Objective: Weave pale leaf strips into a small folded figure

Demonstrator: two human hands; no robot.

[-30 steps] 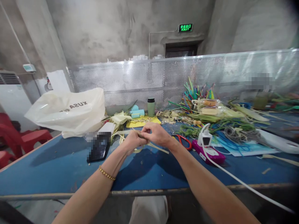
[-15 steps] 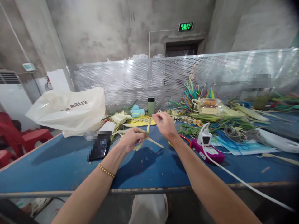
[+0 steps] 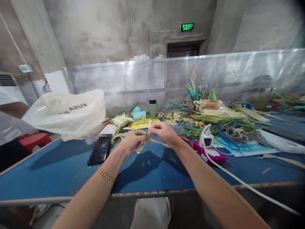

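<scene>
My left hand (image 3: 130, 142) pinches a small bundle of pale, dried leaf strips (image 3: 158, 142) where they cross, above the blue table. One strip sticks out to the right behind my other hand, and a loop hangs below my left fingers. Closed at the fingertips, my right hand (image 3: 165, 133) is at a short upright leaf strip (image 3: 150, 123), close beside the left fingertips. The exact crossing of the strips is partly hidden by my fingers.
Left of my hands lie a dark phone (image 3: 101, 150) and a large white plastic bag (image 3: 69, 116). A green bottle (image 3: 152, 109) stands behind. To the right are a purple power strip (image 3: 211, 153), a white cable and heaps of green strands (image 3: 228, 127). Another person (image 3: 10, 127) is at far left.
My right hand has come down and left to the upright strip, closing beside my left hand. The left hand keeps its hold. A person has come into view at the left.
</scene>
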